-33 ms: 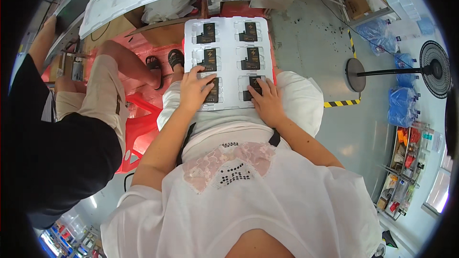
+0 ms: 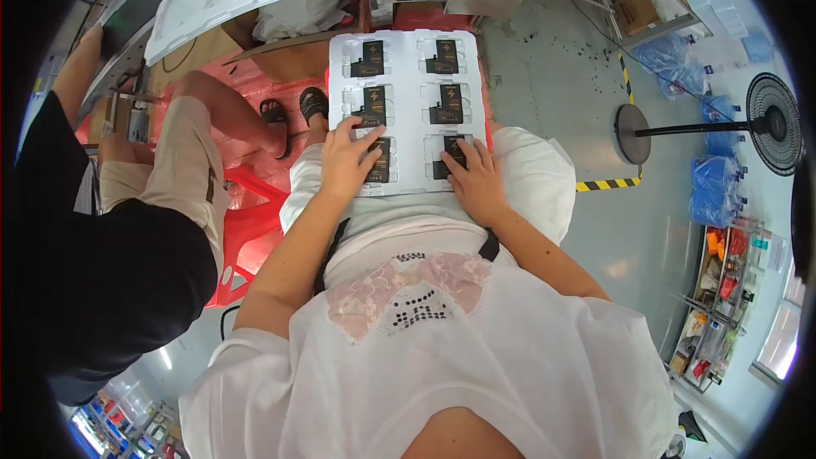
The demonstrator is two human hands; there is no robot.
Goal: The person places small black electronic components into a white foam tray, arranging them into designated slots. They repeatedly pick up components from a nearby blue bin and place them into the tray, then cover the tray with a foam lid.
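Six flat black battery packs [image 2: 443, 57] lie in two columns of three in the white moulded tray [image 2: 405, 119] across my lap, each in its own pocket [image 2: 354, 49], which I take to be what holds them apart and squared up. The tray sits on my white trousers [image 2: 537, 172], most likely so that both columns come within easy reach. My left hand [image 2: 342, 163] lies over the left rim, fingers spread, not clenched, reaching the near edge of the middle left pack [image 2: 374, 102] and the near left pack [image 2: 382, 166]; I can't tell whether it grasps either or only rests there. My right hand [image 2: 479, 183] bends in from the other side, its fingers over the near right pack [image 2: 455, 150], partly hiding it; whether they pinch or merely touch it I can't tell either. The packs' long axes run away from me, along the tray's length, parallel to one another. Where I see the outline whole, a short step juts to my left at the near end, while the gold mark [image 2: 371, 99] sits toward the far end, so they all point alike.
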